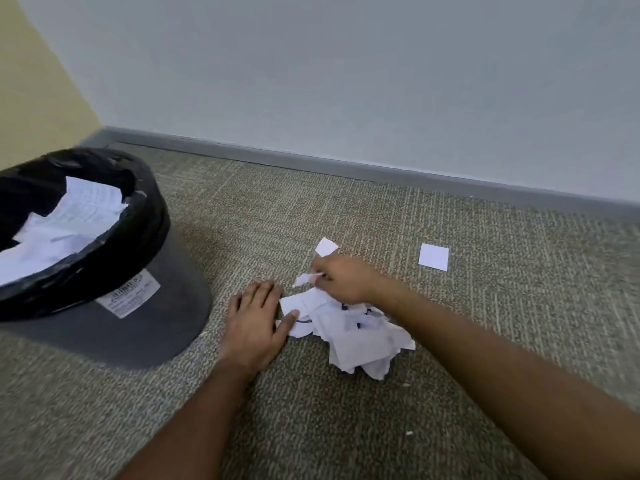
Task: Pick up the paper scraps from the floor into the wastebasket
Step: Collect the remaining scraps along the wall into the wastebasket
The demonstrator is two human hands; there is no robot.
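Observation:
A heap of white paper scraps (360, 336) lies on the carpet in the middle of the view. My right hand (343, 278) is above its far edge, fingers pinched on a small white scrap (303, 279). My left hand (256, 320) rests flat on the carpet at the heap's left side, its thumb touching the nearest sheet. Two loose white squares lie beyond: one scrap (326, 246) just past my right hand and another scrap (433, 257) farther right. The grey wastebasket (152, 317) with a black liner stands at the left, holding several papers.
A grey baseboard (346, 169) and pale wall run across the back. A yellow wall (38, 91) meets it in the corner behind the wastebasket. Tiny paper bits (409, 433) dot the carpet near my right forearm.

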